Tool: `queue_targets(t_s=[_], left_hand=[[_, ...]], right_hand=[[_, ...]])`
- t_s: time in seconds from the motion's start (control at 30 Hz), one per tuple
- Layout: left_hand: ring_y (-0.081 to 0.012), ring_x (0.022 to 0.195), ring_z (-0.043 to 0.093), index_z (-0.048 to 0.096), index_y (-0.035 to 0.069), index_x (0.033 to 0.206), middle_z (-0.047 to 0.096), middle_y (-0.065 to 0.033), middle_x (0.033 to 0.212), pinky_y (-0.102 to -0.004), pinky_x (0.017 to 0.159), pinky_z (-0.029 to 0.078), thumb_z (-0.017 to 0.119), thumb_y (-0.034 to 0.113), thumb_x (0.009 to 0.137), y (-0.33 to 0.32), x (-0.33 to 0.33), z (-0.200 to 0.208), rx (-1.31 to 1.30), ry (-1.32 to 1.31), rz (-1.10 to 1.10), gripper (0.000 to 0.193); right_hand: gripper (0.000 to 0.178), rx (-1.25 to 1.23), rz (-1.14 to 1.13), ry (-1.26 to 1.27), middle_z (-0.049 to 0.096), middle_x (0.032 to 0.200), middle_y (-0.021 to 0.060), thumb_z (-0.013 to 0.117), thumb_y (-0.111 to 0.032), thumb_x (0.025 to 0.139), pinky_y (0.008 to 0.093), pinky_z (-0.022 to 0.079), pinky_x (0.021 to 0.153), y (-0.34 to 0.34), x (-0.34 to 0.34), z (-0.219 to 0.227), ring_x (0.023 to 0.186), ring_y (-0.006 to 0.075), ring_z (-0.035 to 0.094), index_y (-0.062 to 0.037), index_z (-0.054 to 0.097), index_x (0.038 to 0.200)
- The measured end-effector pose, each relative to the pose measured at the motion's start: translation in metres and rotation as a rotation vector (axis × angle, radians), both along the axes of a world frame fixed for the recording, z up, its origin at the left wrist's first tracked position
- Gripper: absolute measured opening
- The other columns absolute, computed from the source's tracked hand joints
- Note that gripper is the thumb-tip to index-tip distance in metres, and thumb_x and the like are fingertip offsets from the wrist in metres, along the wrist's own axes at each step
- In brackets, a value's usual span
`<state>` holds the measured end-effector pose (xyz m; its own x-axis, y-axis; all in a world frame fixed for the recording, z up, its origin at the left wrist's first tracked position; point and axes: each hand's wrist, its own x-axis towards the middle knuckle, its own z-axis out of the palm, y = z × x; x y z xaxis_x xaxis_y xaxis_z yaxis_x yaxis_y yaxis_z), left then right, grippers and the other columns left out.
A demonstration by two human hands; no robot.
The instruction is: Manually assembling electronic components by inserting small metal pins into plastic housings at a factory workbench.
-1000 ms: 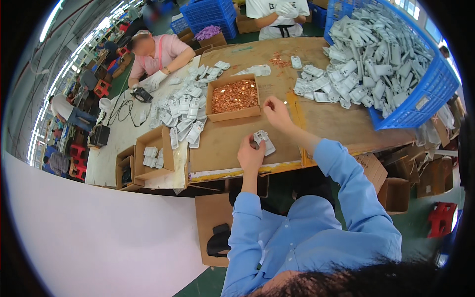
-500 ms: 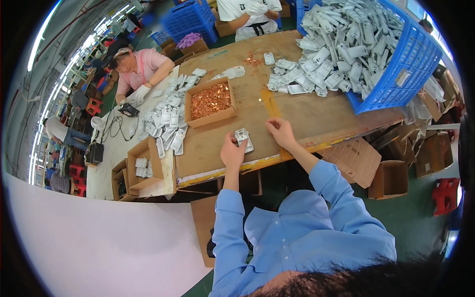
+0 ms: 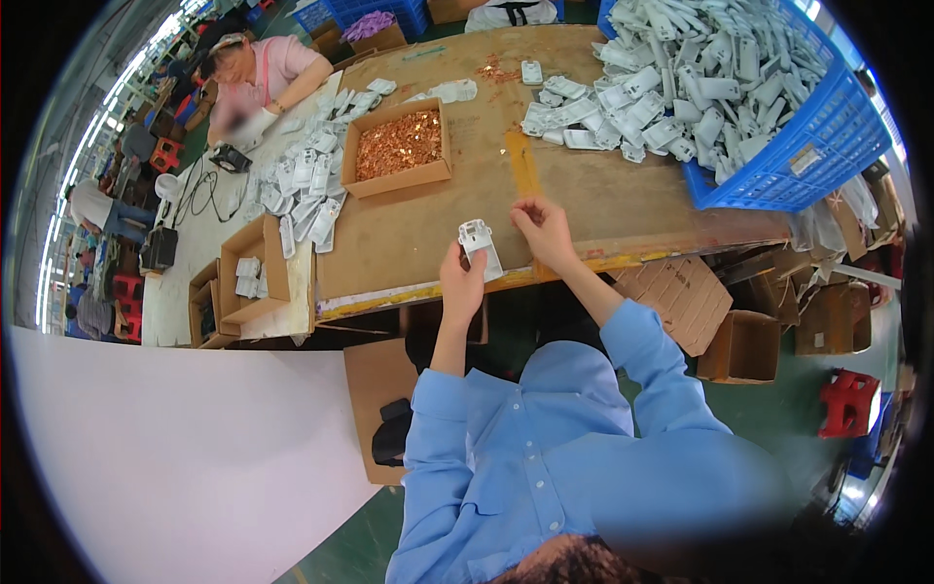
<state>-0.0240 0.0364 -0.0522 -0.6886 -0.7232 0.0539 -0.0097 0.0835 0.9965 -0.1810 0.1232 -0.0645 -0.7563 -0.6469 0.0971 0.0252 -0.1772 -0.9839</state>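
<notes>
My left hand [image 3: 459,284] is closed on a white plastic housing [image 3: 476,234], thumb across it, near the table's front edge. The housing has a cut-out at its far end. To its right, my right hand [image 3: 547,234] is held over the table with thumb and forefinger pinched. Anything between those fingertips is too small to make out. Beyond my left hand stands a cardboard box [image 3: 409,183] with many small copper-coloured pieces [image 3: 397,144]. A loose pile of similar white housings [image 3: 309,185] lies left of that box.
A large blue crate [image 3: 778,191] at the far right spills white housings [image 3: 603,115] onto the table. Yellow tape [image 3: 523,164] runs across the tabletop. At the left are a small carton [image 3: 275,255] with housings and a co-worker in pink [image 3: 282,73] wearing a glove.
The whole view has shifted, so the table sits higher and further left in the picture. My left hand keeps its hold on the housing. The right hand stays pinched, slightly closer to it.
</notes>
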Motion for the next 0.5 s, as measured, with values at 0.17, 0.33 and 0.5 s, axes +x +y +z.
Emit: queue_targets(t_s=[0.17, 0.33, 0.5], left_hand=[[-0.0094, 0.093, 0.058, 0.056, 0.000, 0.116, 0.063, -0.0040, 0.104, -0.0254, 0.082, 0.047, 0.055, 0.005, 0.094, 0.027, 0.013, 0.003, 0.054, 0.011, -0.052, 0.022], [-0.0124, 0.083, 0.061, 0.056, -0.001, 0.116, 0.065, -0.0077, 0.093, -0.0268, 0.074, 0.049, 0.056, 0.008, 0.094, 0.053, 0.015, 0.007, 0.016, 0.019, -0.092, 0.024], [-0.0125, 0.075, 0.060, 0.057, -0.001, 0.116, 0.065, -0.0090, 0.088, -0.0265, 0.068, 0.048, 0.057, 0.009, 0.094, 0.069, 0.018, 0.024, -0.078, -0.044, -0.087, 0.024]], right_hand=[[0.007, 0.149, 0.162, 0.297, 0.065, 0.090, 0.0075, 0.060, -0.002, 0.091, 0.0282, 0.049, 0.076, 0.044, 0.049, 0.058, 0.085, 0.0152, 0.062, 0.0030, 0.061, 0.096], [0.006, 0.175, 0.124, 0.578, 0.062, 0.090, 0.0150, 0.060, 0.000, 0.087, 0.0350, 0.049, 0.073, 0.060, 0.061, 0.062, 0.081, 0.0304, 0.062, 0.0015, 0.061, 0.093], [0.006, 0.257, 0.028, 0.728, 0.056, 0.087, 0.0122, 0.062, -0.006, 0.087, 0.0384, 0.049, 0.069, 0.071, 0.067, 0.063, 0.078, 0.0323, 0.059, -0.0014, 0.062, 0.092]])
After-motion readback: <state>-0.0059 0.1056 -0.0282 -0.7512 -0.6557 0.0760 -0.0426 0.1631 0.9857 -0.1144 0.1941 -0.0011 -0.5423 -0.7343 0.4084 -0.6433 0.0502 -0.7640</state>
